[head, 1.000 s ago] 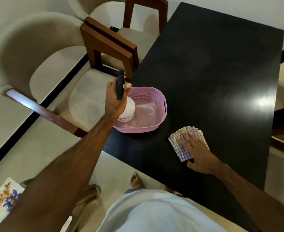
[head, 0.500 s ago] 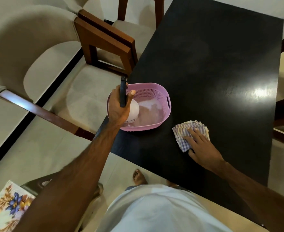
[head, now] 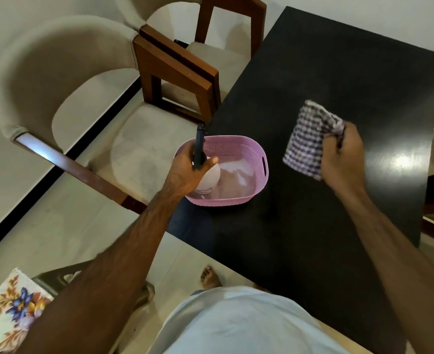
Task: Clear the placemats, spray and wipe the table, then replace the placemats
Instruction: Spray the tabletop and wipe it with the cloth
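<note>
**Bottle going into the basket, cloth lifting to wipe**

The left hand (head: 185, 169) is gripping the spray bottle (head: 207, 178) by its neck, setting it in the pink basket (head: 251, 172) at the worktop's (head: 313, 221) nine o'clock edge. The bottle is probably light, rigid and slick. At two o'clock from the basket, the right hand (head: 341, 157) is pinching the soft checked cloth (head: 306, 140), bunching one edge.
</note>
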